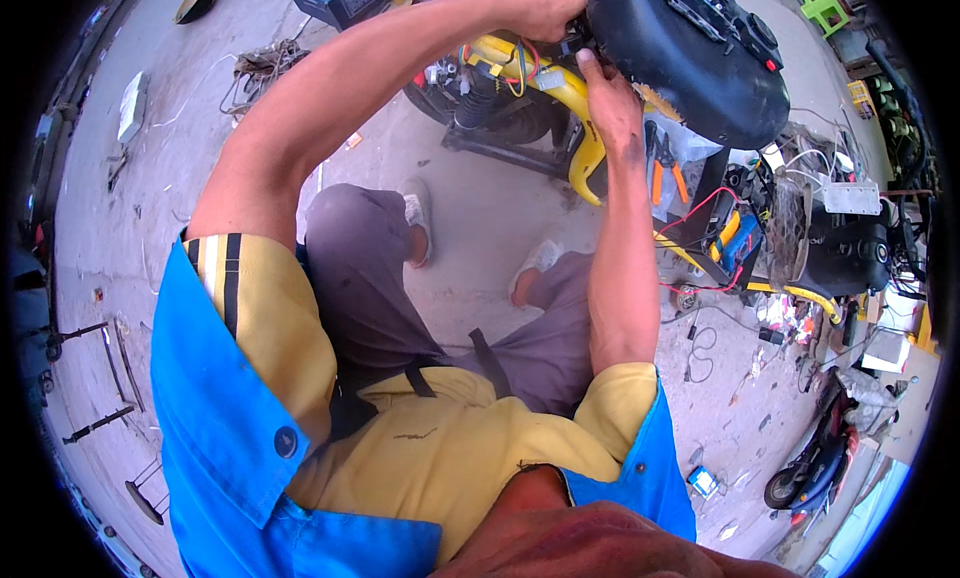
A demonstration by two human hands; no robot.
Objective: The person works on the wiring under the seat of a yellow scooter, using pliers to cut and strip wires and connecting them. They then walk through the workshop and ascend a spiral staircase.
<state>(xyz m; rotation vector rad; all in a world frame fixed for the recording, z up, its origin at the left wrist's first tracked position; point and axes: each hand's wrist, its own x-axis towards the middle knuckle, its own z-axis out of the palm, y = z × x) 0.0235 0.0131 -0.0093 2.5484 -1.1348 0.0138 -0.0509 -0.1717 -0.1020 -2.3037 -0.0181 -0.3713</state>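
- Black seat-like piece (685, 63): top right of centre, beside yellow frame (570, 93)
- Left hand (548, 10): curled at its left edge; fingertips hidden, cannot tell grip
- Right hand (614, 103): at its lower edge, thumb extended; grip unclear

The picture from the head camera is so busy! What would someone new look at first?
Probably the bright blue vest worn over a yellow shirt, filling the lower left and middle. Next, maybe the big black seat-like part at the top, right of centre, with the left hand and right hand at its edge. A curved yellow frame stands out below it.
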